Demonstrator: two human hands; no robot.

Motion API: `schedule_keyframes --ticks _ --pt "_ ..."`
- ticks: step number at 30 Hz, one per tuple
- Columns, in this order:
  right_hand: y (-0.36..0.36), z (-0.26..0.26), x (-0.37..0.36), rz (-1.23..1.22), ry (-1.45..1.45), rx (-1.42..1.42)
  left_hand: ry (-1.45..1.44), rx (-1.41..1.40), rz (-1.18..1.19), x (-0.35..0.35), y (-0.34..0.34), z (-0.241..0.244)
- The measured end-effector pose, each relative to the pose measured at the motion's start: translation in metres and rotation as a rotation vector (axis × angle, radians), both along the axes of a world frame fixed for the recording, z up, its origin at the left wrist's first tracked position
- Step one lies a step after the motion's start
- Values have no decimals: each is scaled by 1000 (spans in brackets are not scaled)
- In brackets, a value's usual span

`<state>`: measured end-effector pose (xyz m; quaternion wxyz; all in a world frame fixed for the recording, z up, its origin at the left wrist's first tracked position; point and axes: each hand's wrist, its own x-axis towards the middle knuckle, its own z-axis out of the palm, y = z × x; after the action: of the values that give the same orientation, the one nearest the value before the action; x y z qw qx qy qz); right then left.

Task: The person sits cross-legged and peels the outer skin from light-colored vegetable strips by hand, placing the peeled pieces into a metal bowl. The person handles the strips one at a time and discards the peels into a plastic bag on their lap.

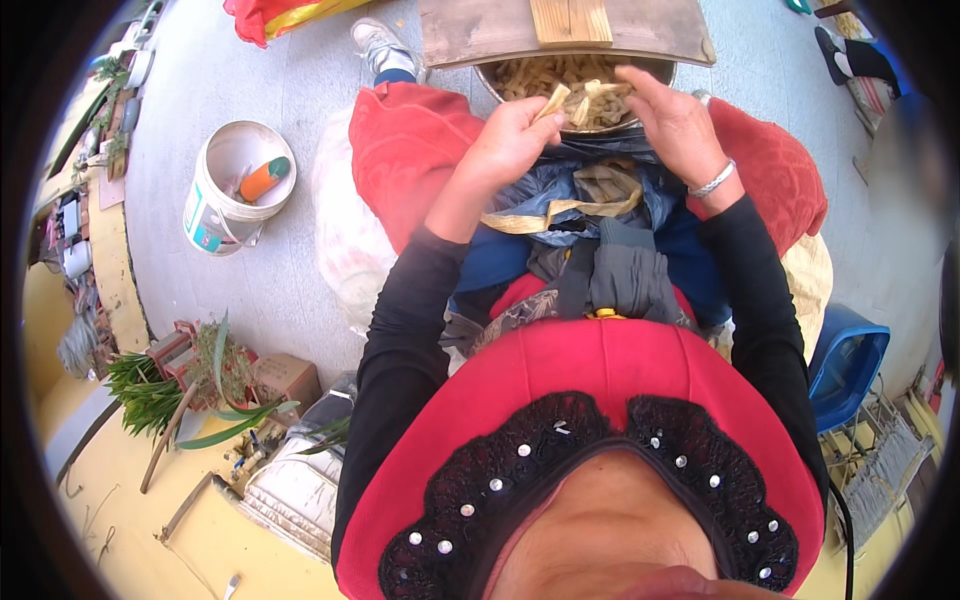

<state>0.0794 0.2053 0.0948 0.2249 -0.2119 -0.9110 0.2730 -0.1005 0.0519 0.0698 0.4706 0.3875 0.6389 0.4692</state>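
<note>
My left hand (517,135) grips a pale, folded, husk-like strip (555,103) between thumb and fingers. Across from it, my right hand (671,124) has its fingertips bent toward more pale strips (589,101); whether they pinch one cannot be made out. Both hands are over the near rim of a round metal basin (491,84) filled with similar pale pieces (536,73). A wooden board (480,34) with a lighter wood block (571,22) covers the basin's far part. On my lap, a long dry strip (547,219) lies over dark plastic sheeting (540,184).
To the left stands a white bucket (217,202) holding an orange and green object (265,180). Potted plants (146,394) and a cardboard box (285,381) are behind it. A blue plastic tub (844,367) sits at right. Another person's shoe (831,52) shows at the upper right.
</note>
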Motion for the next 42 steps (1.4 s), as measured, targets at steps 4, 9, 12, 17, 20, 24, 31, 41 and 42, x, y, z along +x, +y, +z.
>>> schedule_keyframes --ticks 4,9,12,17,20,24,31,41,42 --pt "-12 25 -19 65 151 137 -36 -110 -148 18 8 8" --pt "-25 13 -25 82 30 242 -226 -125 -261 35 15 31" --pt "-18 15 -13 -43 10 -80 36 -47 -293 18 12 36" --pt "-46 21 8 275 -182 -921 391 139 -151 -1 16 42" --pt "-74 78 8 269 13 -1410 11 222 -93 11 19 43" --pt "-40 51 -2 153 411 -1322 -615 202 6 42 20 48" --pt "-30 -12 -21 -180 369 -424 -687 175 146 72 25 30" --pt "-37 -4 -10 -152 192 -144 -564 24 48 58 5 8" --pt "-36 -7 -9 -143 175 -93 -201 104 66 56 3 7"
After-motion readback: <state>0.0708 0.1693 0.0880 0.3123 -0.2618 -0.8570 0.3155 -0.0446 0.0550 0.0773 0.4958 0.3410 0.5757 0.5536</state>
